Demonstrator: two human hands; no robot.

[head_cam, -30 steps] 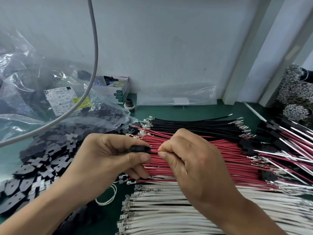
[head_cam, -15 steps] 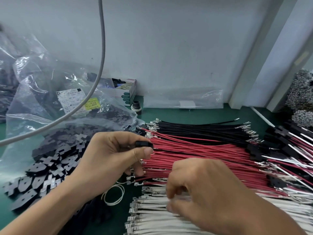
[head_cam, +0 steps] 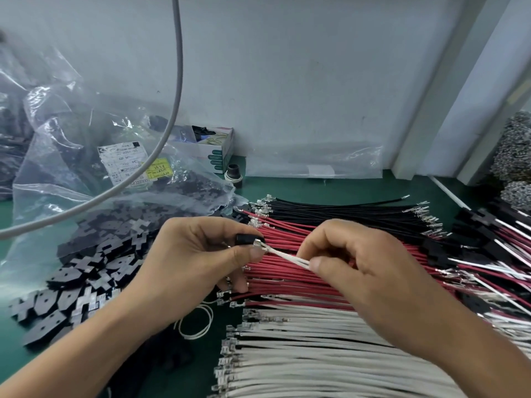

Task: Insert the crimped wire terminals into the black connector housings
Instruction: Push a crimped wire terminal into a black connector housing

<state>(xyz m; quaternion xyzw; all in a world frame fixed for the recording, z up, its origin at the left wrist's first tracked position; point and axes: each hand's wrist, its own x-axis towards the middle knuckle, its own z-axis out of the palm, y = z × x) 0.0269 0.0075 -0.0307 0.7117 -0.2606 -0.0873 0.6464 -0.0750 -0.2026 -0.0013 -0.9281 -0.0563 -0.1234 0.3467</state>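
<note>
1. Head view: the green desk (head_cam: 339, 188) carries three spread layers of wires: black wires (head_cam: 344, 211) toward 12 o'clock, red wires (head_cam: 287, 280) in the middle, white wires (head_cam: 301, 349) toward 6 o'clock.
2. At 9 o'clock a clear plastic bag (head_cam: 66, 156) lies beside a heap of flat black pieces (head_cam: 86, 271).
3. The left hand (head_cam: 195, 265) sits at centre, its grip pinching a black connector housing (head_cam: 244, 239) between thumb and fingers.
4. The right hand (head_cam: 353, 262), toward 3 o'clock of it, pinches a white wire (head_cam: 284, 256) with thumb and forefinger.
5. The wire's metal terminal (head_cam: 258, 243) touches the housing's open end; how deep it sits cannot be told.
</note>
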